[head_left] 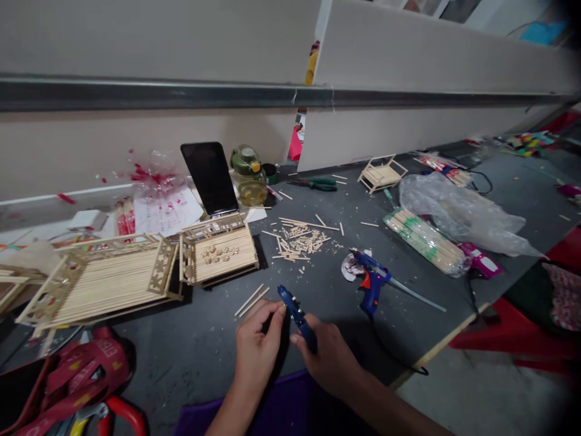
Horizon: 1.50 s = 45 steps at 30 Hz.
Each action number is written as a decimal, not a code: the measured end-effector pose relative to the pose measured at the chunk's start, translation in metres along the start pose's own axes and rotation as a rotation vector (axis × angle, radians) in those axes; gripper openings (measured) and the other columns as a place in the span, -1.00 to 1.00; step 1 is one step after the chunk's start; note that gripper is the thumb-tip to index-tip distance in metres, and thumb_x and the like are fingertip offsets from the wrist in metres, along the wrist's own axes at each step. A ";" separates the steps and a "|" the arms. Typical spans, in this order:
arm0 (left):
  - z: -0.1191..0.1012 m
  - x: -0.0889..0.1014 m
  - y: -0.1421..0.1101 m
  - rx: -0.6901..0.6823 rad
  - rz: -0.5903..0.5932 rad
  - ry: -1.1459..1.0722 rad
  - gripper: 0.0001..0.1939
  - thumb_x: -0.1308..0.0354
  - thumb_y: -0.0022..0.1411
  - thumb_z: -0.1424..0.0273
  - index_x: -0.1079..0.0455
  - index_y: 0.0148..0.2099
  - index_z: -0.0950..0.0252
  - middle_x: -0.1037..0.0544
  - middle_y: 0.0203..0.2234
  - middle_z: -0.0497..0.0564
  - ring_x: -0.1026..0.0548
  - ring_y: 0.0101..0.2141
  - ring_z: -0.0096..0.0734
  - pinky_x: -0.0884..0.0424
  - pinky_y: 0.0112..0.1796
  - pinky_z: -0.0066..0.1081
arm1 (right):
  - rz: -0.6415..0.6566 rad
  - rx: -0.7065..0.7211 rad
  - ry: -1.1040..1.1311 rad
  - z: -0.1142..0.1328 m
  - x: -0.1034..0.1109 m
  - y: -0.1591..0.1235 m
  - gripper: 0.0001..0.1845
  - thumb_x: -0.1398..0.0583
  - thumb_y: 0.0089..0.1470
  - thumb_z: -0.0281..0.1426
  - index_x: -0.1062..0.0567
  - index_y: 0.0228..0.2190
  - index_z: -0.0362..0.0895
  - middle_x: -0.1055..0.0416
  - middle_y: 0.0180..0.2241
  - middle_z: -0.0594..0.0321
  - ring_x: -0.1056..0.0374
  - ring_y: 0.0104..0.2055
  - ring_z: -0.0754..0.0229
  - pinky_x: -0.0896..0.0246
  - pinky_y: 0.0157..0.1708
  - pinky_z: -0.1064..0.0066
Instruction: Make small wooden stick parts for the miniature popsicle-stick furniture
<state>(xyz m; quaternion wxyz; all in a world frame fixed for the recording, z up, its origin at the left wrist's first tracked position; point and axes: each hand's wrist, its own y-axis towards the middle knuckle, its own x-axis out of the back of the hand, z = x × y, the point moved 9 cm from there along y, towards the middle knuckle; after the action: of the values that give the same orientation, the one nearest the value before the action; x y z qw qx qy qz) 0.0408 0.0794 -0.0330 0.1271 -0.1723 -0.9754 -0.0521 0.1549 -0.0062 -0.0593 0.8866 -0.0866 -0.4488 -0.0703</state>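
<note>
My right hand (330, 354) is wrapped around a blue hand tool (294, 309) that looks like cutting pliers, its head pointing up and left. Just beside that head, my left hand (256, 336) is closed in a pinch. Whatever lies between its thumb and finger is too small to make out. Loose bamboo sticks (252, 301) lie on the table above my left hand. Farther back is a scattered pile of short stick pieces (303, 239). A small stick-built frame (231, 254) with little wooden clusters on its slats stands to the left.
A blue glue gun (374, 281) with its cord lies on the right. Beyond it are a packet of sticks (424, 242) and a clear plastic bag (463, 209). A larger stick frame (111, 275), a phone (209, 177), a bottle (250, 181) and green-handled pliers (320, 184) stand or lie around.
</note>
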 end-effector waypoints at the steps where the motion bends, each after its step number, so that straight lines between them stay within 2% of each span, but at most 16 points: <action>1: 0.000 -0.001 0.000 -0.004 0.005 -0.001 -0.81 -0.09 0.27 0.36 -0.51 -0.32 0.27 -0.49 -0.49 -0.04 -0.42 -0.42 -0.39 -0.30 -0.36 -0.46 | -0.031 0.028 -0.015 0.000 -0.001 -0.001 -0.83 -0.09 0.17 -0.37 -0.40 -0.22 -0.17 -0.53 -0.34 0.09 -0.47 -0.36 0.09 -0.22 -0.36 0.39; 3: 0.000 0.000 0.000 -0.015 0.008 0.001 -0.81 -0.09 0.27 0.37 -0.51 -0.33 0.27 -0.49 -0.49 -0.04 -0.43 -0.42 -0.39 -0.30 -0.35 -0.45 | -0.090 0.064 -0.034 0.000 -0.001 -0.003 -0.75 -0.08 0.17 -0.36 -0.38 -0.14 -0.21 -0.53 -0.33 0.04 -0.48 -0.36 0.06 -0.24 -0.34 0.37; 5: 0.000 0.001 0.000 -0.020 0.009 0.015 -0.81 -0.10 0.26 0.37 -0.50 -0.35 0.27 -0.49 -0.49 -0.04 -0.43 -0.42 -0.38 -0.30 -0.35 -0.44 | -0.090 0.059 -0.006 0.001 0.001 -0.001 -0.73 -0.09 0.15 -0.36 -0.37 -0.12 -0.22 -0.52 -0.37 0.06 -0.47 -0.37 0.07 -0.24 -0.35 0.36; 10: -0.001 0.007 0.001 -0.006 0.012 0.040 -0.82 -0.10 0.26 0.36 -0.51 -0.32 0.24 -0.51 -0.45 -0.04 -0.44 -0.37 -0.37 -0.30 -0.30 -0.43 | 0.163 -0.116 0.356 0.009 0.011 0.004 -0.96 -0.12 0.09 -0.41 -0.37 -0.37 -0.11 -0.41 -0.48 0.33 -0.34 -0.44 0.23 -0.15 -0.42 0.47; 14: 0.007 0.010 0.003 0.072 -0.020 -0.006 -0.83 -0.13 0.24 0.32 -0.51 -0.29 0.27 -0.53 -0.42 -0.02 -0.46 -0.34 -0.34 -0.31 -0.27 -0.41 | 0.262 -0.138 0.715 0.026 0.028 0.003 -0.87 -0.12 0.11 -0.34 -0.36 -0.27 -0.11 -0.31 -0.46 0.36 -0.24 -0.43 0.28 -0.14 -0.41 0.49; 17: 0.018 0.011 0.002 0.175 -0.047 -0.146 -0.81 -0.19 0.18 0.28 -0.51 -0.28 0.30 -0.55 -0.42 0.00 -0.46 -0.35 -0.34 -0.34 -0.28 -0.40 | 0.280 -0.127 0.822 0.033 0.032 0.001 -0.84 -0.13 0.13 -0.30 -0.35 -0.27 -0.12 -0.29 -0.42 0.35 -0.20 -0.40 0.29 -0.15 -0.38 0.48; 21: 0.029 0.016 -0.002 0.313 -0.127 -0.351 -0.80 -0.30 0.07 0.28 -0.50 -0.34 0.33 -0.51 -0.52 -0.05 -0.40 -0.48 -0.46 -0.32 -0.41 -0.48 | 0.181 -0.095 0.731 0.034 0.037 0.001 -0.87 -0.10 0.15 -0.31 -0.34 -0.31 -0.12 -0.29 -0.41 0.34 -0.20 -0.40 0.28 -0.15 -0.37 0.47; 25: 0.028 0.020 -0.006 0.340 -0.180 -0.455 -0.81 -0.33 0.04 0.30 -0.49 -0.40 0.34 -0.46 -0.57 -0.07 -0.35 -0.53 -0.52 -0.30 -0.46 -0.51 | 0.109 -0.038 0.509 0.037 0.045 0.000 -0.95 -0.08 0.15 -0.38 -0.30 -0.31 -0.09 -0.33 -0.40 0.32 -0.26 -0.37 0.24 -0.17 -0.33 0.44; 27: 0.026 0.020 -0.008 0.334 -0.191 -0.472 -0.80 -0.33 0.04 0.29 -0.51 -0.38 0.35 -0.47 -0.54 -0.05 -0.35 -0.52 -0.51 -0.31 -0.47 -0.50 | 0.074 -0.030 0.384 0.036 0.048 0.000 -0.92 -0.08 0.13 -0.41 -0.30 -0.27 -0.08 -0.36 -0.38 0.29 -0.30 -0.33 0.19 -0.18 -0.32 0.42; 33: 0.015 0.020 -0.008 0.248 -0.167 -0.460 -0.85 -0.28 0.11 0.32 -0.55 -0.34 0.32 -0.50 -0.50 -0.04 -0.39 -0.47 -0.47 -0.34 -0.40 -0.47 | -0.046 0.076 0.174 0.038 0.044 0.001 -0.70 -0.09 0.09 -0.49 -0.30 -0.10 -0.09 -0.41 -0.21 0.16 -0.35 -0.16 0.08 -0.22 -0.16 0.31; 38: 0.001 0.022 -0.008 0.131 -0.148 -0.414 -0.90 -0.27 0.12 0.37 -0.55 -0.40 0.28 -0.53 -0.46 -0.03 -0.44 -0.40 -0.42 -0.37 -0.33 -0.46 | -0.062 0.169 0.109 0.044 0.039 -0.001 -0.62 -0.07 0.07 -0.53 -0.28 -0.03 -0.14 -0.40 -0.17 0.08 -0.35 -0.14 0.05 -0.25 -0.12 0.25; 42: -0.008 0.027 -0.010 0.048 -0.167 -0.339 -0.91 -0.29 0.09 0.37 -0.56 -0.41 0.27 -0.58 -0.42 0.00 -0.49 -0.36 -0.37 -0.41 -0.27 -0.42 | -0.115 0.290 0.077 0.052 0.042 -0.007 -0.52 -0.06 0.09 -0.52 -0.19 0.07 -0.19 -0.37 -0.07 -0.03 -0.33 -0.05 0.01 -0.25 -0.03 0.15; 45: -0.013 0.029 -0.010 0.002 -0.155 -0.291 -0.92 -0.28 0.09 0.37 -0.57 -0.39 0.26 -0.59 -0.42 0.02 -0.50 -0.36 -0.35 -0.43 -0.27 -0.41 | -0.150 0.325 0.067 0.053 0.044 -0.010 -0.50 -0.06 0.12 -0.50 -0.12 0.11 -0.20 -0.36 -0.04 -0.07 -0.33 -0.03 0.00 -0.26 -0.04 0.14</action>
<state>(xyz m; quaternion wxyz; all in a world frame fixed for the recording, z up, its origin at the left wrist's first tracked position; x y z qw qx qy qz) 0.0142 0.0779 -0.0136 -0.0197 -0.1022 -0.9939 -0.0354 0.1371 -0.0070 0.0078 0.8956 0.0939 -0.4297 -0.0659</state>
